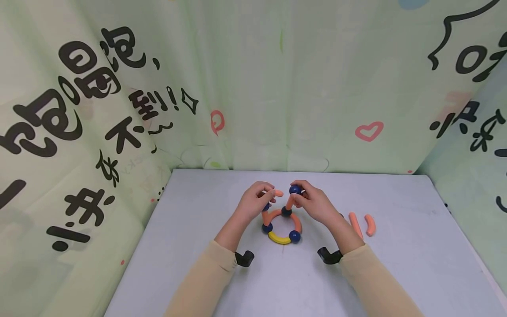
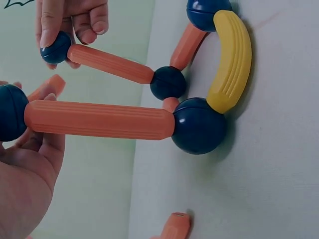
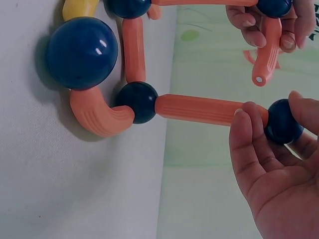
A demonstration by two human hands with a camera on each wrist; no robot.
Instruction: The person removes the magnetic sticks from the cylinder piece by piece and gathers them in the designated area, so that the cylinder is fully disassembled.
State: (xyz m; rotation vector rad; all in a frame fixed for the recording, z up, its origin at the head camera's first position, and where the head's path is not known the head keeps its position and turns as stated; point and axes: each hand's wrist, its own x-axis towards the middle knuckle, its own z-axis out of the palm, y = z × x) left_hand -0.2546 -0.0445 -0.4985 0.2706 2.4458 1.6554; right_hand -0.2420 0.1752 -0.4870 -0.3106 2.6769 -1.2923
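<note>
A ring of orange rods and a yellow curved rod [image 1: 279,239], joined by blue balls, lies on the table. Two straight orange rods rise from it, each topped by a blue ball. My left hand [image 1: 255,200] pinches a short orange rod [image 3: 268,55] against the ball [image 2: 11,112] on the left upright. The rod's free end points toward the other upright. With thumb and fingers, my right hand [image 1: 317,204] grips the blue ball [image 3: 284,121] atop the right upright rod [image 3: 199,109]. That rod's lower end meets a ball [image 3: 137,102] of the ring.
Right of the ring, beside my right forearm, lie a straight orange rod [image 1: 355,224] and a curved orange rod [image 1: 370,225]. The white table [image 1: 416,264] ends at a printed curtain [image 1: 285,110]. Black wrist mounts [image 1: 329,256] stick out inward from my wrists.
</note>
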